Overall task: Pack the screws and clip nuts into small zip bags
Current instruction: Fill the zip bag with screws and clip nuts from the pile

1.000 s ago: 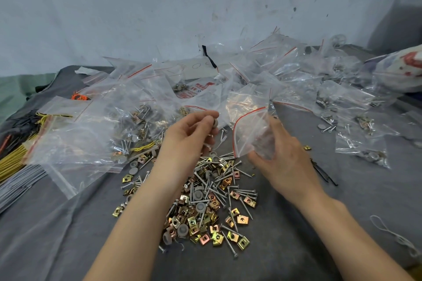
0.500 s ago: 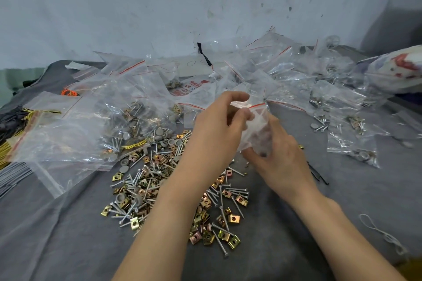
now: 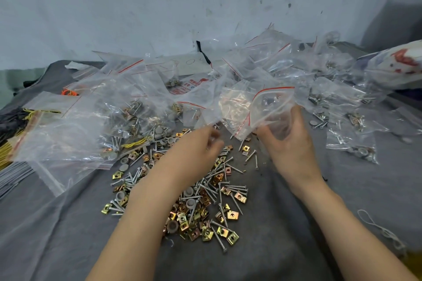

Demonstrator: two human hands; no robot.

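Hardware all over: we have screws [image 3: 235, 187] and clip nuts [image 3: 232, 215] piled loose on the grey surface [image 3: 285, 223], between the two forearms. We see the right hand [image 3: 291, 143] clutching the small zip bag [image 3: 267, 107] from below, red-lined mouth gaping wide, lifted just beyond the far edge of the pile. The left hand [image 3: 201, 143] hovers low over the pile, just beside the bag; its fingers look curled but blurred, so we cannot tell whether they pinch anything. Behind, filled bags [image 3: 127, 118] lie heaped.
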